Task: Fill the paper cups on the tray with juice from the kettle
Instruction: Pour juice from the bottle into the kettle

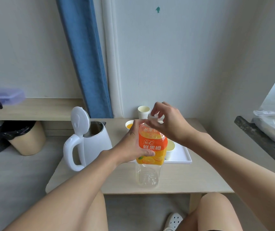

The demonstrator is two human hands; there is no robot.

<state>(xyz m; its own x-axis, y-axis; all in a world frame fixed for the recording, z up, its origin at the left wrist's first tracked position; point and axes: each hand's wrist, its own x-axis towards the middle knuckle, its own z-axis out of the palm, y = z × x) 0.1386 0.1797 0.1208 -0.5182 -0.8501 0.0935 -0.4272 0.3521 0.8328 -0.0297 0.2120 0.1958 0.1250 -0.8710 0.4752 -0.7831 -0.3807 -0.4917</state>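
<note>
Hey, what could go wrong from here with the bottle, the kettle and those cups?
The kettle stands with its lid up beside the left hand; an elbow bump could tip it. The bottle looks empty and light, so twisting the cap with the right hand may skid it into the tray of paper cups.

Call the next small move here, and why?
Probably seat the cap on the bottle neck and twist it shut. The right hand pinches the cap just at the mouth while the left hand grips the orange label, and the bottle's clear lower part looks empty. The kettle stands open beside it, so pouring into the cups on the tray would follow.
</note>
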